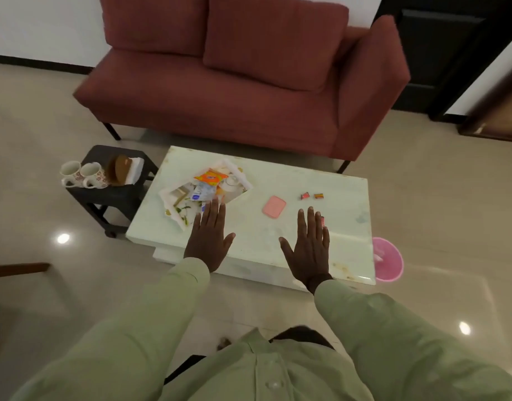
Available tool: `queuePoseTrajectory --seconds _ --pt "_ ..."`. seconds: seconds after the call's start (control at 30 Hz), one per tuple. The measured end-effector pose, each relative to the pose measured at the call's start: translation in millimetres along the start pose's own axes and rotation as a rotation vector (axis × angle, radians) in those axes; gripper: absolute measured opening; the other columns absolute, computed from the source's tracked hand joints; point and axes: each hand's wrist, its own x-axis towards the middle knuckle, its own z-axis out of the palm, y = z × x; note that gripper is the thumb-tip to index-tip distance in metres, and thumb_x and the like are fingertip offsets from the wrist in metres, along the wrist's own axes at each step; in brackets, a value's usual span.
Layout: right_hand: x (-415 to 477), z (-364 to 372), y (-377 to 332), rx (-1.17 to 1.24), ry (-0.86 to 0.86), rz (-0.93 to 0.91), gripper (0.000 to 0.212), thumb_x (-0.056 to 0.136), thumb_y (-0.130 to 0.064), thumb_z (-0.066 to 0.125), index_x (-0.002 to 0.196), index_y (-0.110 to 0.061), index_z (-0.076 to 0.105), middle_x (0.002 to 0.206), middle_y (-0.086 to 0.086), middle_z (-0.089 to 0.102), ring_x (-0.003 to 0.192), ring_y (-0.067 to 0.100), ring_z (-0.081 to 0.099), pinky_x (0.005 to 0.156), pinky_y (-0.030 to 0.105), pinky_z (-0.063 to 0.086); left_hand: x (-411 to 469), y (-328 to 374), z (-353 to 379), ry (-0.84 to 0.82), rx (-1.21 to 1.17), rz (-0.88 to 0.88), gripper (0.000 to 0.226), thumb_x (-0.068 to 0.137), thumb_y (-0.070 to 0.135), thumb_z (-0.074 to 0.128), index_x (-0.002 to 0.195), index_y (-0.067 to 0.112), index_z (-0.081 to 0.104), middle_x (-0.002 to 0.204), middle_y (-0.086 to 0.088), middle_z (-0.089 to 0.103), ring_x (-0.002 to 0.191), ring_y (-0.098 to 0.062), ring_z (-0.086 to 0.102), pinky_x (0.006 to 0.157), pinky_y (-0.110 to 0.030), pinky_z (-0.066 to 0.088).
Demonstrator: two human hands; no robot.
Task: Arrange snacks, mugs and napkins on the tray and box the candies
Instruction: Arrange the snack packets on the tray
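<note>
Red candy (322, 221) peeks from behind right hand (309, 250) fingers.

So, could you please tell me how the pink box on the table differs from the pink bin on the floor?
The pink box is a small, flat, rounded rectangle in a pale salmon shade; the pink bin is a round, open-topped container in a brighter pink. The box lies on the white table, between the two hands, while the bin stands on the floor beside the table's right end. The box looks closed; the bin is open, with something pale inside. Both are pink.
</note>
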Motion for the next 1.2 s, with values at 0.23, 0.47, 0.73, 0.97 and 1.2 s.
queuePoseTrajectory --seconds 0.23,0.47,0.73,0.97,1.2 --pt "40.1 34.8 -81.4 -0.003 -0.054 -0.062 0.081 0.094 -0.055 0.041 0.159 -0.018 0.009 0.168 0.006 0.001 0.154 0.026 -0.002 0.123 0.051 0.010 34.9 -85.7 -5.7 -0.035 -0.050 -0.045 0.078 0.100 0.048 0.038 0.156 0.007 0.002 0.165 -0.014 -0.001 0.152 -0.029 0.001 0.122 -0.046 0.013" --pt "110.2 71.8 -126.5 -0.020 -0.110 -0.064 0.082 0.094 -0.056 0.042 0.159 -0.018 0.009 0.167 0.006 0.002 0.154 0.025 0.000 0.122 0.050 0.011 101.2 -147.7 0.1 -0.090 -0.093 -0.031 0.077 0.099 0.045 0.042 0.156 0.008 0.005 0.165 -0.013 -0.002 0.152 -0.029 0.003 0.121 -0.046 0.014" --pt "183.6 100.4 -181.7 0.004 -0.201 -0.027 0.081 0.095 -0.058 0.039 0.159 -0.016 0.013 0.167 0.006 0.010 0.154 0.026 0.007 0.121 0.047 0.012 169.9 -210.2 -5.7 -0.160 -0.132 -0.004 0.076 0.100 0.046 0.040 0.157 0.011 0.003 0.165 -0.009 -0.006 0.152 -0.026 -0.002 0.122 -0.043 0.011" --pt "237.7 128.9 -221.9 0.105 -0.275 0.124 0.074 0.098 -0.052 0.042 0.157 -0.015 0.018 0.160 0.007 0.032 0.148 0.027 0.028 0.120 0.043 0.024 230.8 -247.4 4.6 -0.292 -0.388 -0.097 0.069 0.101 0.045 0.040 0.156 0.013 0.014 0.165 -0.006 0.012 0.152 -0.021 0.012 0.121 -0.039 0.017" --pt "310.3 187.9 -249.4 0.633 -0.367 0.743 0.047 0.097 -0.042 0.054 0.137 -0.017 0.053 0.131 0.006 0.066 0.120 0.027 0.059 0.099 0.036 0.046 312.1 -273.5 62.3 -0.363 -0.744 -0.287 0.051 0.101 0.041 0.042 0.145 0.014 0.045 0.147 -0.006 0.051 0.135 -0.022 0.045 0.111 -0.035 0.035"
